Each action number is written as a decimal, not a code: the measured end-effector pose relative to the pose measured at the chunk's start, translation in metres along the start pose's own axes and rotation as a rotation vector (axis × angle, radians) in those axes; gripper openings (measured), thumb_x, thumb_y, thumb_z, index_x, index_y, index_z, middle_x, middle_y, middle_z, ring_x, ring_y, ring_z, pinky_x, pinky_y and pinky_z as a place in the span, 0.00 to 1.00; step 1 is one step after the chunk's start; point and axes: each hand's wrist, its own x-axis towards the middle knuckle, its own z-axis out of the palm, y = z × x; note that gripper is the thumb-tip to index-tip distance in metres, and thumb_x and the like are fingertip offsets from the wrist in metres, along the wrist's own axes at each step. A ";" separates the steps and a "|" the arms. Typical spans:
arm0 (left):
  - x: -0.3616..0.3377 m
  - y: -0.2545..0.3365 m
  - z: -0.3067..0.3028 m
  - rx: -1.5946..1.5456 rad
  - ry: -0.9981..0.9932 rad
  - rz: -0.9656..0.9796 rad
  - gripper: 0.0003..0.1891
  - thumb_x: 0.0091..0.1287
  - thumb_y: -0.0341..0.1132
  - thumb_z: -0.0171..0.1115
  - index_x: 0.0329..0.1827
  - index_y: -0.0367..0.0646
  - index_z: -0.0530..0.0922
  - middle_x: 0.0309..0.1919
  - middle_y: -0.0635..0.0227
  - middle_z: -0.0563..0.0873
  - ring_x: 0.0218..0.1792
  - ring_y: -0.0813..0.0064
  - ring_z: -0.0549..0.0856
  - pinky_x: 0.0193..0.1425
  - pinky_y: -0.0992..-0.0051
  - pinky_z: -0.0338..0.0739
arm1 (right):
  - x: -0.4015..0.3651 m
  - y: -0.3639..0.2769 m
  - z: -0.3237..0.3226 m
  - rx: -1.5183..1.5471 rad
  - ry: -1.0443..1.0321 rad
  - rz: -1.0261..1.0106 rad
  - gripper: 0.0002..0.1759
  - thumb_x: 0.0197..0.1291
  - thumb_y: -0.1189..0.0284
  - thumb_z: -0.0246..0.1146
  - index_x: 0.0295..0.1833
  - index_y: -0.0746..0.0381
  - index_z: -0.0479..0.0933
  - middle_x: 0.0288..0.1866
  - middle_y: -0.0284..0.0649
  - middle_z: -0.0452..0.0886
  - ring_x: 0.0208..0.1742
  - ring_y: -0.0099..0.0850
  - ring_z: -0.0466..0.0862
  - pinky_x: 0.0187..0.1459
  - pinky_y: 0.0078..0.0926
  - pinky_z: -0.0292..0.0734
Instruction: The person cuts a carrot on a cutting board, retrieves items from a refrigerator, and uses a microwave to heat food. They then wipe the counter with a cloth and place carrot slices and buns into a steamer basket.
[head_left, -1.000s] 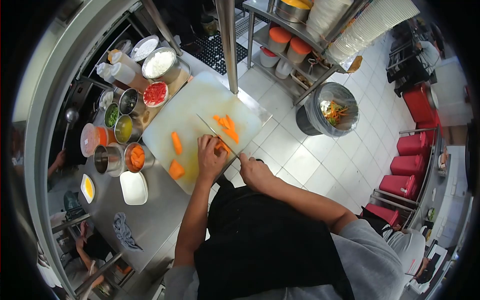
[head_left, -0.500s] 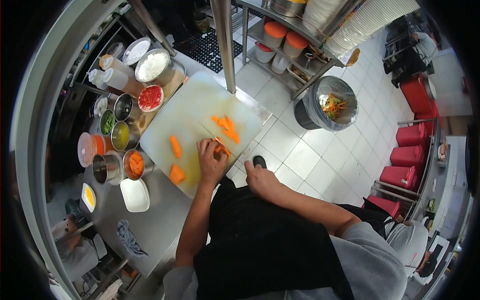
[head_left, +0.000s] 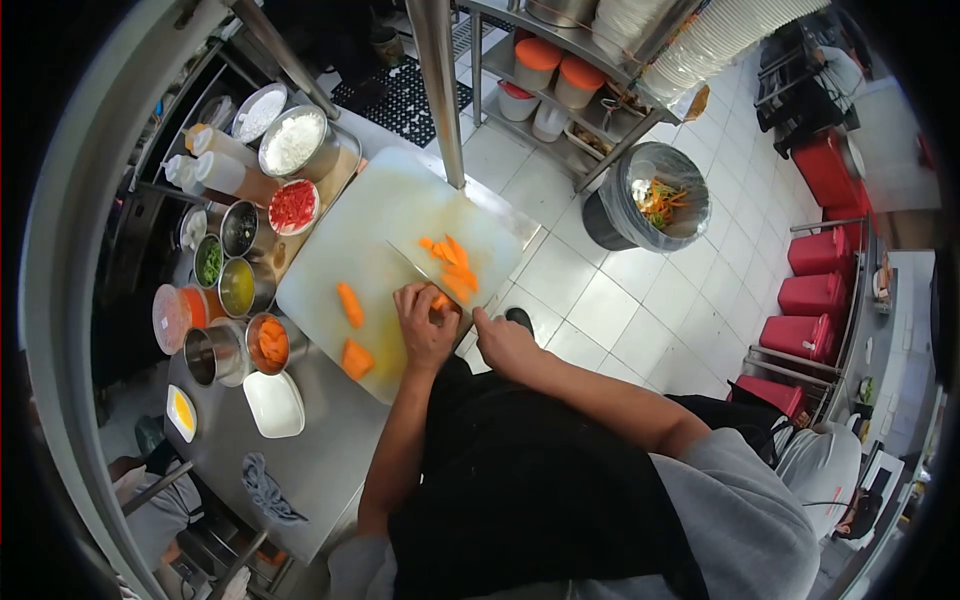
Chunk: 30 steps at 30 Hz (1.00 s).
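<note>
On the white cutting board (head_left: pixel 395 195), my left hand (head_left: pixel 425 328) is closed with bent fingertips on a piece of carrot (head_left: pixel 441 301). My right hand (head_left: pixel 508 348) grips a knife (head_left: pixel 405 259) at the board's near edge; its handle is mostly covered by the fingers. The blade lies across the board, just beyond my left fingers and beside the held piece. Several cut carrot slices (head_left: pixel 457 262) rest on the far side of the blade. Two larger carrot chunks, one long (head_left: pixel 350 305) and one blocky (head_left: pixel 357 358), sit left of my left hand.
Left of the board stand a bowl of carrot pieces (head_left: pixel 269 342), white dishes (head_left: pixel 273 405), a bowl of red pieces (head_left: pixel 293 208), a bowl of white food (head_left: pixel 294 141) and squeeze bottles (head_left: pixel 222 174). A metal post (head_left: pixel 436 95) rises behind the board. A lined bin (head_left: pixel 612 219) stands on the floor.
My right hand has come slightly left, closer to my left hand. More of the blade shows past my left fingers, and a carrot slice now lies beyond it near the others.
</note>
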 end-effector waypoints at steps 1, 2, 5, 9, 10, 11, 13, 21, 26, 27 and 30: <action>0.002 -0.001 -0.001 0.002 0.007 0.010 0.14 0.54 0.26 0.62 0.45 0.38 0.78 0.45 0.56 0.76 0.49 0.51 0.74 0.55 0.55 0.73 | 0.009 -0.002 -0.002 0.004 -0.028 0.008 0.16 0.66 0.73 0.56 0.56 0.68 0.66 0.34 0.63 0.82 0.36 0.60 0.86 0.37 0.55 0.82; 0.002 0.000 -0.003 -0.028 -0.013 -0.028 0.15 0.55 0.27 0.62 0.47 0.39 0.79 0.46 0.56 0.77 0.50 0.51 0.74 0.57 0.56 0.72 | 0.016 -0.001 -0.005 0.008 -0.055 0.021 0.18 0.66 0.72 0.56 0.58 0.68 0.66 0.35 0.64 0.83 0.37 0.60 0.86 0.38 0.56 0.82; 0.003 0.003 -0.013 -0.101 -0.076 -0.046 0.16 0.56 0.28 0.62 0.50 0.40 0.79 0.49 0.56 0.78 0.53 0.51 0.75 0.61 0.57 0.71 | 0.035 0.029 -0.027 0.146 -0.196 -0.003 0.19 0.69 0.70 0.56 0.61 0.67 0.67 0.38 0.64 0.84 0.40 0.58 0.86 0.41 0.54 0.82; 0.016 0.001 -0.037 -0.049 -0.269 0.083 0.16 0.61 0.31 0.65 0.53 0.42 0.80 0.54 0.57 0.80 0.59 0.54 0.76 0.66 0.57 0.69 | 0.046 0.044 -0.061 0.248 -0.347 -0.026 0.16 0.71 0.64 0.56 0.56 0.64 0.70 0.38 0.58 0.85 0.39 0.53 0.87 0.42 0.48 0.82; 0.018 -0.001 -0.038 -0.043 -0.266 0.083 0.16 0.61 0.31 0.65 0.53 0.42 0.80 0.54 0.57 0.80 0.59 0.54 0.76 0.66 0.57 0.69 | 0.048 0.045 -0.065 0.214 -0.330 -0.064 0.16 0.71 0.65 0.56 0.56 0.65 0.70 0.37 0.58 0.85 0.38 0.52 0.87 0.41 0.48 0.82; 0.022 -0.002 -0.039 -0.027 -0.327 0.057 0.15 0.63 0.31 0.65 0.53 0.42 0.80 0.55 0.59 0.81 0.60 0.55 0.76 0.66 0.57 0.68 | 0.051 0.047 -0.064 0.213 -0.330 -0.070 0.16 0.71 0.65 0.56 0.56 0.65 0.70 0.37 0.58 0.85 0.38 0.52 0.87 0.41 0.48 0.82; 0.028 -0.004 -0.038 -0.007 -0.379 0.035 0.15 0.64 0.32 0.66 0.54 0.43 0.80 0.55 0.61 0.81 0.61 0.57 0.77 0.66 0.57 0.68 | 0.061 0.051 -0.061 0.159 -0.259 -0.105 0.16 0.70 0.67 0.55 0.55 0.66 0.70 0.35 0.57 0.85 0.35 0.55 0.86 0.40 0.49 0.82; 0.020 -0.009 -0.030 -0.079 -0.356 -0.217 0.12 0.68 0.34 0.65 0.51 0.41 0.81 0.50 0.59 0.80 0.56 0.55 0.78 0.61 0.59 0.71 | 0.029 0.023 -0.037 -0.045 0.026 -0.139 0.13 0.69 0.69 0.55 0.51 0.68 0.69 0.29 0.59 0.83 0.34 0.59 0.85 0.38 0.57 0.80; 0.006 0.006 -0.021 -0.090 -0.122 -0.090 0.10 0.69 0.32 0.64 0.49 0.37 0.80 0.48 0.56 0.78 0.52 0.54 0.78 0.59 0.59 0.73 | 0.022 0.031 -0.020 -0.117 0.091 -0.165 0.17 0.68 0.70 0.57 0.56 0.70 0.68 0.28 0.58 0.83 0.32 0.58 0.84 0.35 0.55 0.81; 0.005 0.008 -0.021 -0.130 -0.129 -0.085 0.10 0.69 0.31 0.64 0.48 0.36 0.80 0.47 0.55 0.77 0.51 0.54 0.78 0.58 0.59 0.73 | 0.021 0.028 -0.023 -0.119 0.086 -0.167 0.17 0.68 0.70 0.57 0.56 0.70 0.68 0.28 0.58 0.83 0.32 0.58 0.84 0.35 0.55 0.81; 0.005 0.011 -0.016 -0.104 -0.122 -0.081 0.09 0.68 0.30 0.63 0.47 0.36 0.79 0.46 0.56 0.76 0.50 0.54 0.78 0.56 0.59 0.74 | 0.014 0.019 -0.032 -0.132 0.060 -0.155 0.20 0.67 0.70 0.57 0.60 0.71 0.67 0.30 0.58 0.82 0.32 0.58 0.84 0.35 0.55 0.81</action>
